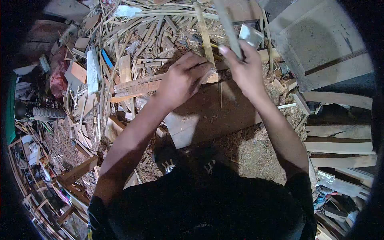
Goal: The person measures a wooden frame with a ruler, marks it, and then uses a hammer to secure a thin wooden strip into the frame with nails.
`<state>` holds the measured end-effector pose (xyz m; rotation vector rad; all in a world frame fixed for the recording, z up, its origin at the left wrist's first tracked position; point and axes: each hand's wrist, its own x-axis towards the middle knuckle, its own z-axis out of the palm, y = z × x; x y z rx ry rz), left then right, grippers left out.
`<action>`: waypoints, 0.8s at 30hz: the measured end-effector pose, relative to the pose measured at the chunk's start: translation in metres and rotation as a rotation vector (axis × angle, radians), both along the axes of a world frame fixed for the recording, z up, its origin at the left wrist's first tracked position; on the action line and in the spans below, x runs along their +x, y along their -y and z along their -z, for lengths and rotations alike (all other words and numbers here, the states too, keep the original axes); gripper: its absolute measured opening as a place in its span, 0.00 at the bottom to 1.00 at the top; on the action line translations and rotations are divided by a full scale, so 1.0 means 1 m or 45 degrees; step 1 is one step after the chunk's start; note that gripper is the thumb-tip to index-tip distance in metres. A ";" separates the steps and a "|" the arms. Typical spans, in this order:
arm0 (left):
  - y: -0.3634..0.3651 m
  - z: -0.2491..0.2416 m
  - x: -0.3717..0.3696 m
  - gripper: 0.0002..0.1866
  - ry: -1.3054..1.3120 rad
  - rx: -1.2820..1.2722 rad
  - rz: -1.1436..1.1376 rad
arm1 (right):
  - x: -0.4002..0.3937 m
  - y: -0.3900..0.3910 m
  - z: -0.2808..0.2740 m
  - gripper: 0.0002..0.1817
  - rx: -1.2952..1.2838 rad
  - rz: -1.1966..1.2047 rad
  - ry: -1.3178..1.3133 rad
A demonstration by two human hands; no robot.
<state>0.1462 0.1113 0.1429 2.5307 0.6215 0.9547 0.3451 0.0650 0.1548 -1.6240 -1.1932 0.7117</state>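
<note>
My left hand is closed in a pinch at the near end of a narrow wooden strip. What lies between its fingertips is too small to make out. That strip end rests by a wooden beam that runs crosswise under my left hand. To the right, my right hand is wrapped around a long greyish stick, raised and slightly blurred. Its far end runs out of the top of the view, so its kind is not shown. A flat brown board lies below both hands.
Thin wood offcuts are heaped at the back left. Sawdust covers the floor near my feet. Large panels lean at the back right, above stacked planks. A wooden frame stands at the lower left.
</note>
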 end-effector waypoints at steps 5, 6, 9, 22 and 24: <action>0.001 -0.002 -0.004 0.20 -0.102 -0.017 0.032 | -0.020 -0.025 0.019 0.09 -0.125 -0.110 -0.073; 0.000 -0.002 -0.003 0.21 -0.107 0.004 0.062 | -0.023 -0.026 0.023 0.08 -0.075 -0.130 -0.202; -0.001 -0.006 -0.001 0.21 -0.108 0.032 0.073 | -0.027 -0.025 0.028 0.08 -0.051 -0.112 -0.474; 0.001 -0.010 -0.002 0.13 -0.085 -0.113 0.091 | -0.028 -0.019 0.031 0.07 -0.001 -0.046 -0.748; 0.002 -0.014 0.000 0.20 -0.094 -0.117 0.031 | -0.028 -0.018 0.023 0.07 -0.023 -0.042 -0.761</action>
